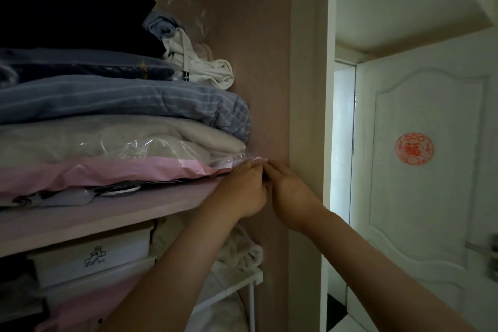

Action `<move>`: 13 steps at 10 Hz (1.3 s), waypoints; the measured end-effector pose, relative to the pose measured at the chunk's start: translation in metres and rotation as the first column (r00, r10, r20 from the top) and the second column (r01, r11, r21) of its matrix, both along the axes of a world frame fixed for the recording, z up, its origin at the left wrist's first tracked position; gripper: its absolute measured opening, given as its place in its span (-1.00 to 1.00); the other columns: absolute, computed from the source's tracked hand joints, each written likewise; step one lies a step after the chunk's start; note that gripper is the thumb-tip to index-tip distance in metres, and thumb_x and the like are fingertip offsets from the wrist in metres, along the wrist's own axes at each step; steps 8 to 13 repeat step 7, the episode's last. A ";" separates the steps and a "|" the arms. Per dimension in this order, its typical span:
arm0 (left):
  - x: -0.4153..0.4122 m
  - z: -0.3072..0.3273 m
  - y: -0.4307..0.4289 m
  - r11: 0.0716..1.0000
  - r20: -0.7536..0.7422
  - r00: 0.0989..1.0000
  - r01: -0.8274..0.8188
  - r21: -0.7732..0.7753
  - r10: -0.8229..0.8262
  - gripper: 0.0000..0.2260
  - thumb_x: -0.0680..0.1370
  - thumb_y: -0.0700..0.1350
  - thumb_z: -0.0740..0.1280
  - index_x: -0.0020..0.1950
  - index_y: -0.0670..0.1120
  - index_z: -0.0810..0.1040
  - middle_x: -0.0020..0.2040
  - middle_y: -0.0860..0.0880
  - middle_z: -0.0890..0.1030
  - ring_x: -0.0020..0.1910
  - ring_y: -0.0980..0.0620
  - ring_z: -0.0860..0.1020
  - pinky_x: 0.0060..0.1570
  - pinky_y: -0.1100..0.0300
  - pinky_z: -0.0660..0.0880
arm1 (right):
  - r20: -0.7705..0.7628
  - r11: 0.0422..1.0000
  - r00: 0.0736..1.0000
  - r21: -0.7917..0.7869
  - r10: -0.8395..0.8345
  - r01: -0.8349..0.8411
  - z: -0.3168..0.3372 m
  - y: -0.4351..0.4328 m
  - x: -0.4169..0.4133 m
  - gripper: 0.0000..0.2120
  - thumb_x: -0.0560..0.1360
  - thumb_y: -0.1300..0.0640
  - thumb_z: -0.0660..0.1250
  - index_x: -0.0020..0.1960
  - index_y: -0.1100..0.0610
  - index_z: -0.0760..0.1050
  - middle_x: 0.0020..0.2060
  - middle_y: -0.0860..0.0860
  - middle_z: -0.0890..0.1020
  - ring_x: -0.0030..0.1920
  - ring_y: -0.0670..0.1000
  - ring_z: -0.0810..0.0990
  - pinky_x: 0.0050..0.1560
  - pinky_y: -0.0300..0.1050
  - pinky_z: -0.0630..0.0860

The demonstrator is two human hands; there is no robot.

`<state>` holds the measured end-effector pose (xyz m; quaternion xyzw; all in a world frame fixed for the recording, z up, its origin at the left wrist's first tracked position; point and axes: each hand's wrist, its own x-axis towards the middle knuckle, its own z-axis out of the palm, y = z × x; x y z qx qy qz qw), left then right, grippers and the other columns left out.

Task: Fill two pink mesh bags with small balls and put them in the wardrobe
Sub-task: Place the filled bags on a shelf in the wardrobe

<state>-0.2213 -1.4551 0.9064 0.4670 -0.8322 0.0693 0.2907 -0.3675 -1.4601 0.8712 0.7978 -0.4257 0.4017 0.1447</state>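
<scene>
Only a small strip of pink mesh bag (255,160) shows, at the right end of the wardrobe shelf (113,213), squeezed between the stacked bedding and the wardrobe's side wall. My left hand (242,188) and my right hand (291,191) are side by side at that spot, backs toward me, and their fingertips pinch the pink mesh. Most of the bag sits behind my hands. No balls and no second bag are visible.
Folded blankets and a plastic-wrapped pink quilt (107,170) fill the shelf. Below stand white storage boxes (91,256) and a white wire rack (237,286). The wardrobe's side panel (304,89) is at right, with a white door (431,170) beyond it.
</scene>
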 end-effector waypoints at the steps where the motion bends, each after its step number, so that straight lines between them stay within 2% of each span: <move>1: -0.002 0.004 -0.004 0.997 0.041 0.998 -0.043 0.066 0.040 -0.52 0.59 -0.08 0.19 0.52 -0.09 0.25 0.51 -0.07 0.29 0.48 -0.07 0.24 0.49 0.09 0.13 | -0.019 0.999 1.000 0.046 -0.018 0.019 0.007 -0.001 0.000 -0.51 0.57 0.27 0.25 0.49 0.17 0.39 0.35 0.12 0.53 0.27 0.10 0.54 0.33 -0.28 0.35; 2: -0.002 0.005 -0.011 0.992 0.070 0.995 -0.071 0.105 0.064 -0.46 0.59 -0.06 0.19 0.56 -0.08 0.17 0.56 -0.07 0.21 0.53 -0.06 0.17 0.53 0.06 0.04 | -0.099 0.989 0.990 0.101 -0.103 0.113 0.017 -0.004 0.002 -0.56 0.59 0.14 0.25 0.46 0.12 0.42 0.31 0.10 0.57 0.20 0.15 0.58 0.24 0.01 0.52; 3: -0.004 0.008 -0.011 0.984 0.091 0.992 -0.105 0.143 0.093 -0.44 0.61 -0.08 0.18 0.59 -0.09 0.09 0.59 -0.07 0.11 0.56 -0.06 0.07 0.54 0.07 -0.04 | -0.127 0.959 0.988 0.254 -0.092 0.122 0.033 -0.006 0.004 -0.57 0.62 0.08 0.25 0.46 0.14 0.40 0.33 0.12 0.55 0.24 0.17 0.56 0.27 0.00 0.46; 4: -0.004 0.009 -0.010 0.982 0.081 0.991 -0.114 0.152 0.102 -0.43 0.61 -0.07 0.17 0.60 -0.07 0.07 0.60 -0.06 0.09 0.57 -0.07 0.05 0.51 0.07 -0.01 | -0.124 0.943 0.989 0.312 -0.082 0.118 0.039 -0.004 0.006 -0.55 0.61 0.08 0.27 0.47 0.14 0.39 0.37 0.13 0.52 0.30 0.17 0.53 0.30 -0.07 0.40; 5: -0.001 0.012 -0.003 0.975 0.029 0.995 -0.103 0.199 0.099 -0.49 0.60 -0.04 0.20 0.55 -0.08 0.21 0.54 -0.08 0.26 0.50 -0.06 0.24 0.47 0.11 0.12 | -0.101 0.930 0.990 0.343 -0.102 0.131 0.040 0.007 0.005 -0.55 0.62 0.07 0.26 0.48 0.12 0.37 0.44 0.13 0.46 0.39 0.16 0.47 0.35 -0.09 0.36; 6: 0.001 0.013 0.013 0.981 -0.025 0.998 -0.054 0.189 0.059 -0.56 0.56 0.05 0.24 0.44 0.01 0.35 0.39 0.00 0.42 0.33 -0.02 0.39 0.28 0.13 0.32 | -0.025 0.946 0.997 0.315 -0.068 0.073 0.040 0.019 -0.001 -0.61 0.60 0.09 0.30 0.40 0.15 0.47 0.37 0.12 0.53 0.46 0.11 0.41 0.36 -0.26 0.26; 7: 0.011 0.018 0.056 0.991 -0.093 0.995 0.037 0.132 -0.025 -0.57 0.55 0.08 0.28 0.41 0.09 0.37 0.33 0.10 0.42 0.23 0.09 0.40 0.22 0.15 0.38 | 0.049 0.972 0.997 0.231 -0.052 0.040 0.049 0.050 -0.013 -0.51 0.60 0.25 0.27 0.52 0.18 0.32 0.51 0.11 0.37 0.52 0.10 0.31 0.33 -0.38 0.16; 13: 0.011 0.018 0.056 0.991 -0.093 0.995 0.037 0.132 -0.025 -0.57 0.55 0.08 0.28 0.41 0.09 0.37 0.33 0.10 0.42 0.23 0.09 0.40 0.22 0.15 0.38 | 0.049 0.972 0.997 0.231 -0.052 0.040 0.049 0.050 -0.013 -0.51 0.60 0.25 0.27 0.52 0.18 0.32 0.51 0.11 0.37 0.52 0.10 0.31 0.33 -0.38 0.16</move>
